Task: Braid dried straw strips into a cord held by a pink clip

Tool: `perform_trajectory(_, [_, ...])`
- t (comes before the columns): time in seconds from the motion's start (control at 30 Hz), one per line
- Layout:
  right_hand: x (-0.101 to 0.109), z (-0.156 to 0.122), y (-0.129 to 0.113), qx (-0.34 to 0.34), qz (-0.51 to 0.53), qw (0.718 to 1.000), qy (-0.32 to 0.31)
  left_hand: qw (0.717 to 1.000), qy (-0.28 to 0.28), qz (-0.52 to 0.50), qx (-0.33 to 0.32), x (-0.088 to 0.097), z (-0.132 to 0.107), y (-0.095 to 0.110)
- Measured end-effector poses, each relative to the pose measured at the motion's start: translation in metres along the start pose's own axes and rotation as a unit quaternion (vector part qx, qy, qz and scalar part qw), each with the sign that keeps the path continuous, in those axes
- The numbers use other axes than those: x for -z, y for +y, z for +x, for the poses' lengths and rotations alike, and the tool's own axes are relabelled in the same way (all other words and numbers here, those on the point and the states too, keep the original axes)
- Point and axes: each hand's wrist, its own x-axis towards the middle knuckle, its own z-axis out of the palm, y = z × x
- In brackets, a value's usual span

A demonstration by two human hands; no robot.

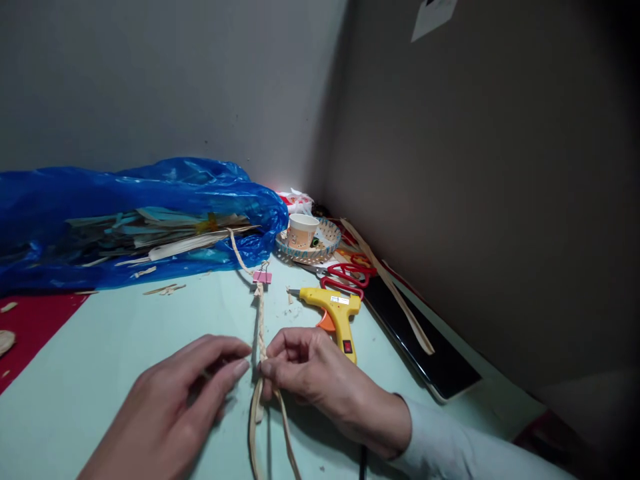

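A pale braid of flat plant-fibre strips [261, 317] runs down the table towards me. Its far end is gripped by a pink binder clip [262, 277]. My right hand [305, 367] pinches the braid's lower end between thumb and fingers. Below that pinch, loose strips [255, 433] hang apart towards the near edge. Just left of the braid is my left hand [195, 387], its thumb and forefinger apart with a small gap to the strips; nothing shows between them. Close beyond my right hand lies a yellow glue gun [337, 307] with an orange trigger.
At the back left, a blue plastic bag [200, 177] holds a bundle of dried strips [165, 230]. A paper cup [303, 231] sits in a woven tray [327, 248]. Red-handled scissors [347, 273] and a black flat device [430, 347] lie right, beneath a long strip [393, 290].
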Motion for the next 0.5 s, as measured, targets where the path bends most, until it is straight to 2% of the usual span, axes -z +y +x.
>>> perform_trajectory(0.07, [0.000,0.001,0.002,0.006,0.029,0.999,-0.015,0.982,-0.084,-0.149,0.082,0.001,0.012,0.004])
perform_trajectory(0.17, [0.001,0.002,0.007,0.033,0.044,0.997,-0.045,0.932,-0.166,-0.300,0.119,-0.007,0.021,0.006])
perform_trajectory(0.23, [0.003,0.001,0.008,0.052,0.002,0.998,-0.041,0.922,-0.170,-0.320,0.134,-0.011,0.022,0.007])
perform_trajectory(0.3, [0.005,-0.001,0.009,0.063,-0.070,0.995,-0.019,0.928,-0.170,-0.300,0.144,-0.011,0.021,0.007])
perform_trajectory(0.4, [0.006,-0.005,0.012,0.080,-0.169,0.982,0.013,0.933,-0.187,-0.269,0.147,-0.008,0.019,0.004])
perform_trajectory(0.5, [0.004,-0.009,0.012,0.094,-0.238,0.966,0.040,0.923,-0.203,-0.286,0.157,-0.010,0.017,0.000])
